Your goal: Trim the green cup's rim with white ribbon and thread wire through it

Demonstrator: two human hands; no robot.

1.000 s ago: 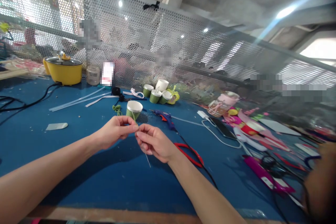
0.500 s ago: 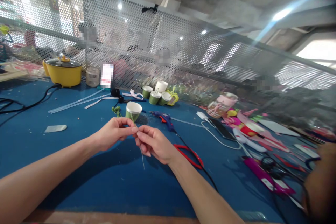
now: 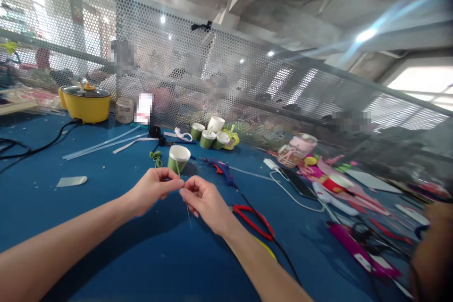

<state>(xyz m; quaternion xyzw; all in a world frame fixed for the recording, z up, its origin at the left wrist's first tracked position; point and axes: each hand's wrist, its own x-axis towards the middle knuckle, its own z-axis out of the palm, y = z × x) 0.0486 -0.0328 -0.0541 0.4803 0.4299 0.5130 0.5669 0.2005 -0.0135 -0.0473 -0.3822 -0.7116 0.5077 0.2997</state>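
My left hand [image 3: 152, 191] is closed, thumb and forefinger pinching a thin green strand [image 3: 178, 170] that stands up above the fingertips. Close against it, my right hand [image 3: 207, 202] is closed on the same strand, with its fingertips at those of the left. A fine pale end hangs below my fingers; whether it is thread or wire I cannot tell. Just behind my hands stands a green cup with a white rim [image 3: 179, 155], partly covered by the strand. Beside that cup lies a small bundle of green yarn [image 3: 155, 156].
A blue glue gun [image 3: 222, 170] and red-handled pliers [image 3: 253, 222] lie right of my hands. Several small green cups [image 3: 207, 139] stand near the mesh screen [image 3: 159, 47]. A yellow electric pot [image 3: 87, 106] is at far left. Phone, cables and a purple packet [image 3: 361, 247] crowd the right.
The view has tilted up slightly, so things appear lower. My right hand's fingers have shifted a little on the strand, and a yellow curved piece now shows beside the right forearm.
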